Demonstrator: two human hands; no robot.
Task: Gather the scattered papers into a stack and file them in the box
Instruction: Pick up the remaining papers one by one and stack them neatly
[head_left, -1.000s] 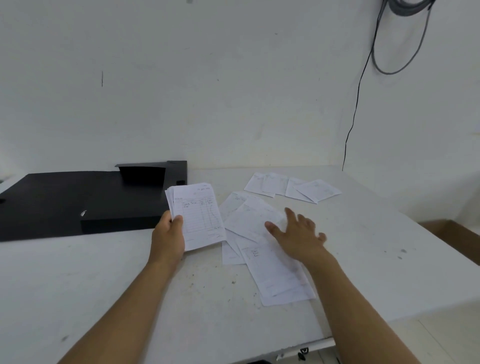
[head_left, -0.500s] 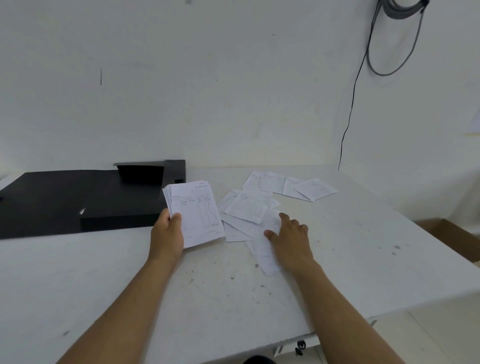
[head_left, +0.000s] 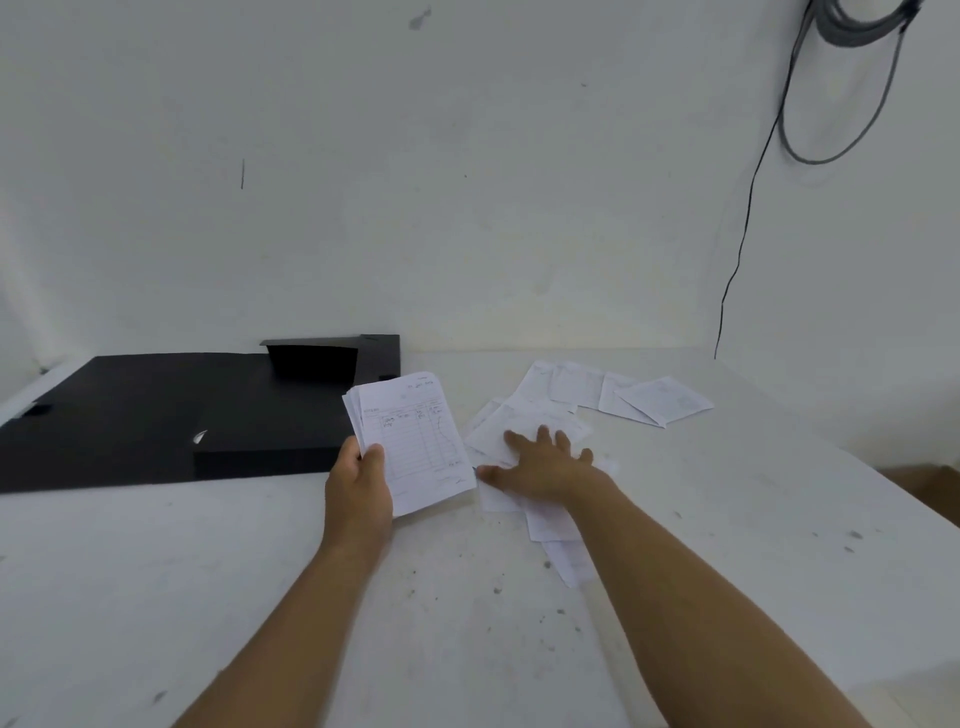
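**Stack in one hand, loose sheets under the other**

The left hand (head_left: 358, 483) has its thumb curled over the face of a stack (head_left: 415, 441) of ruled, handwritten slips, with the other fingers hidden behind it. It grips the stack at the lower left corner and holds it tilted up off the table (head_left: 260, 597), with the sheet edges slightly fanned at the left side.

The right hand (head_left: 545, 465) lies flat, fingers straight and spread, thumb out toward the left. It presses down on a loose pile of sheets (head_left: 519, 421) just right of the stack. It grasps nothing. More of these sheets stick out below the wrist and forearm, overlapping at odd angles toward the near edge of the table.

Further back and to the right, a second group of papers (head_left: 623, 397) lies in an overlapping row, apart from both hands.

The box (head_left: 182, 415), black and opened out flat, sits on the left part of the table against the wall (head_left: 467, 182). Its raised flap stands just behind the top of the stack.

A dark cable (head_left: 748, 208) hangs down the wall at the right, looped near the top.
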